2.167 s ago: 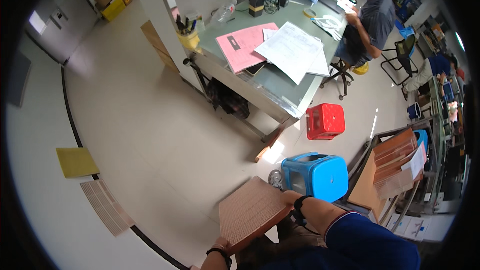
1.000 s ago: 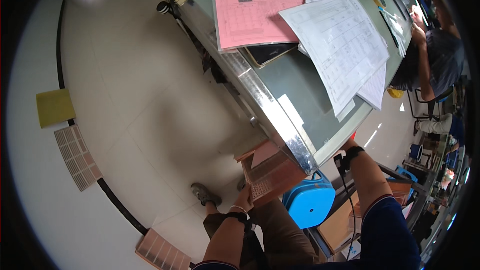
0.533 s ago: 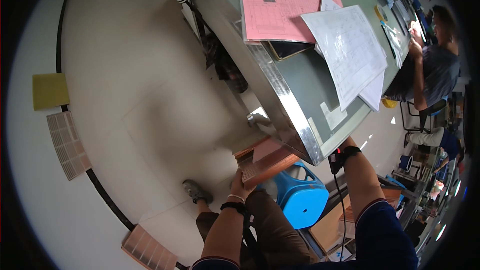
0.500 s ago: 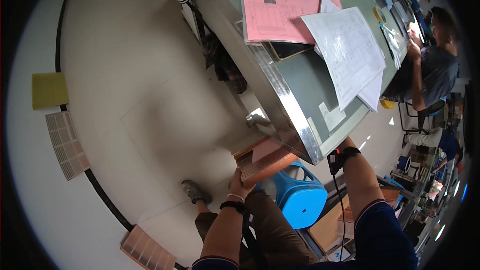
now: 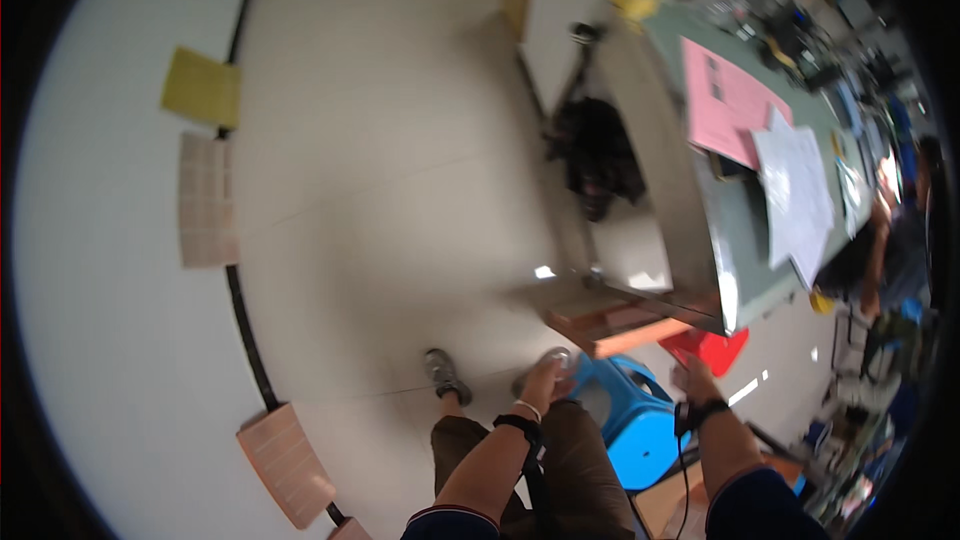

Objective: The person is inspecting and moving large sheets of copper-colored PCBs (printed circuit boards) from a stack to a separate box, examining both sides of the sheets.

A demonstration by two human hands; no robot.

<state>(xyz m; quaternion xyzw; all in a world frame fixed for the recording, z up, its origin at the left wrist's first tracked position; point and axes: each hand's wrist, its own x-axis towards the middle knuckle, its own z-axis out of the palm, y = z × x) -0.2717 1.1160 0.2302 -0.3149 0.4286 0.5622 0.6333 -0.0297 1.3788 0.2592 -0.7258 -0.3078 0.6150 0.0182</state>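
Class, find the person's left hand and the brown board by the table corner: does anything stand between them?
Nothing visible blocks the left hand from the brown board; in this view a narrow gap separates them. The blue stool shows beside that gap, but seems to be lower than both.

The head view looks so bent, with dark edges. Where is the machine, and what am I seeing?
There is no machine at work, just a person's two bare hands. A wide fisheye camera worn on the person's head looks down at them, so straight edges bend. The left hand seems empty, apart from the brown board by the near corner of the desk. The right hand is near the red stool; blur hides whether it touches or holds anything. On the desk lie a pink sheet and white papers.
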